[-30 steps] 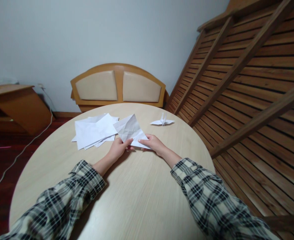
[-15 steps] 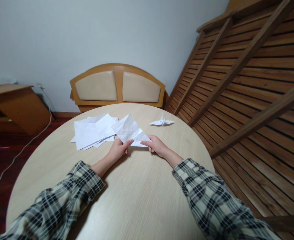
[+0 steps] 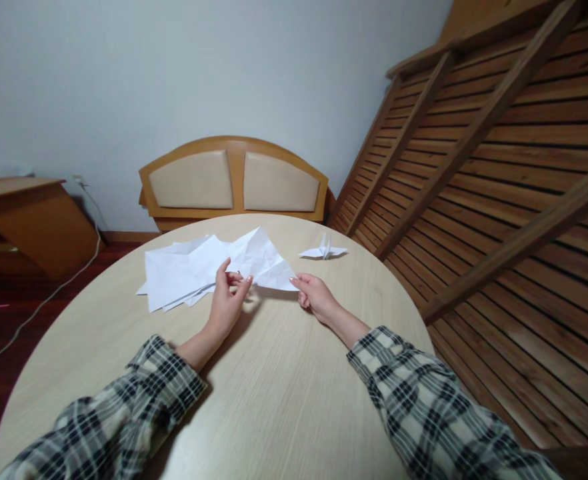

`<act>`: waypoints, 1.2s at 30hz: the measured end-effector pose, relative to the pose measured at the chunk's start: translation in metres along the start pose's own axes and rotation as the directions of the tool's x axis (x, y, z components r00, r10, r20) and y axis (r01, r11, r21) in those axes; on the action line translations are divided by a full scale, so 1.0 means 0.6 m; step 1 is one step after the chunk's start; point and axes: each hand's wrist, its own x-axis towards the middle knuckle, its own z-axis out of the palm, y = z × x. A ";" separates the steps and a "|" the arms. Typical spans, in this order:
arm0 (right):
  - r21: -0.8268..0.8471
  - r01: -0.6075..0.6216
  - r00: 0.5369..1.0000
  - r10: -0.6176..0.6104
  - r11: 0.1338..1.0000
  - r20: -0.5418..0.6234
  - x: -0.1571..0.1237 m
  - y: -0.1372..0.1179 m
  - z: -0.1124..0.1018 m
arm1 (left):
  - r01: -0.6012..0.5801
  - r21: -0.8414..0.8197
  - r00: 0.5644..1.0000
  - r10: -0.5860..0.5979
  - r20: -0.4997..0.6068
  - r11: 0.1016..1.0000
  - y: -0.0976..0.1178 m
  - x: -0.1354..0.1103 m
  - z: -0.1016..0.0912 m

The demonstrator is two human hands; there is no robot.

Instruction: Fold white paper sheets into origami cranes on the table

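A creased sheet of white paper is held up over the table, a peak of it pointing away from me. My right hand pinches its right corner between thumb and fingers. At the sheet's near left edge is my left hand, thumb and fingers spread apart; whether a fingertip touches the paper I cannot tell. Behind that hand, to the left, lies a loose pile of white paper sheets, partly covered by the fingers and the creased sheet. A folded white paper crane rests beyond my right hand.
The round pale wooden table fills the middle. Past its far edge stands a headboard with two cream panels. A slatted wooden frame leans along the right side. A brown desk and a white cable are at the left.
My left hand has let go of the sheet's near edge and spread its fingers, shifting slightly left. The sheet has opened wider, while my right hand keeps its pinch.
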 end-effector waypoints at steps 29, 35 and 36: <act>0.027 0.084 0.995 -0.086 0.996 0.058 -0.009 0.003 0.012 | 0.451 -0.599 0.881 -0.437 0.182 0.661 0.006 0.009 0.036; 0.022 0.089 0.996 -0.089 0.996 0.003 -0.009 0.006 0.006 | 0.519 -0.727 0.810 -0.530 0.251 0.450 0.012 0.023 0.022; 0.026 0.089 0.996 -0.089 0.996 -0.003 -0.010 0.005 0.006 | 0.524 -0.738 0.801 -0.542 0.256 0.426 0.014 0.025 0.020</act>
